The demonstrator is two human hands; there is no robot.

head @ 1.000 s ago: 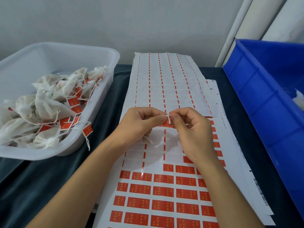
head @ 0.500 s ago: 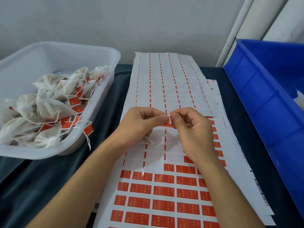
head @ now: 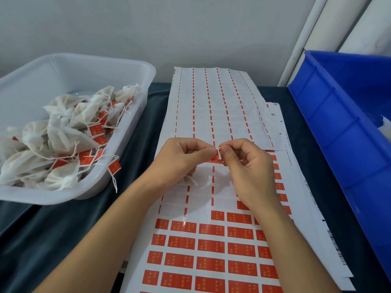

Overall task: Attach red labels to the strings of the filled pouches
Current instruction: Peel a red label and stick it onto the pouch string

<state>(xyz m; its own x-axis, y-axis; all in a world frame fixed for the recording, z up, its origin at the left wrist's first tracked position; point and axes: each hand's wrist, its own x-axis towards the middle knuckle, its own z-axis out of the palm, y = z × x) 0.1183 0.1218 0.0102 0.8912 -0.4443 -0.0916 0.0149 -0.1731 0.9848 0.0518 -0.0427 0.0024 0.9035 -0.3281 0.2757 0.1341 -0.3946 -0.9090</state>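
Hands meet above a white sheet of red rectangular stickers (head: 211, 246). The left hand (head: 182, 159) and right hand (head: 245, 163) together pinch a small red label (head: 216, 157) folded around a thin white string (head: 219, 152). White filled pouches (head: 61, 140) sit in a translucent plastic tub (head: 84, 66) on the left.

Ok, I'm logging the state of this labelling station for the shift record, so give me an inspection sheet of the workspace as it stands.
Surface: dark cloth-covered table, mostly overlaid by label sheets.
Job's things: red label and white string pinched between both hands; top label sheet, far rows peeled, near rows full; labelled pouches piled in the clear tub.
Clutter: more sheets stacked under the top one; one tag and string hang over the tub's rim.
Grippers: left hand and right hand both pinch the label and string.
Cables: nothing seen.
Surroundings: blue crate at right, grey wall, white pipes.
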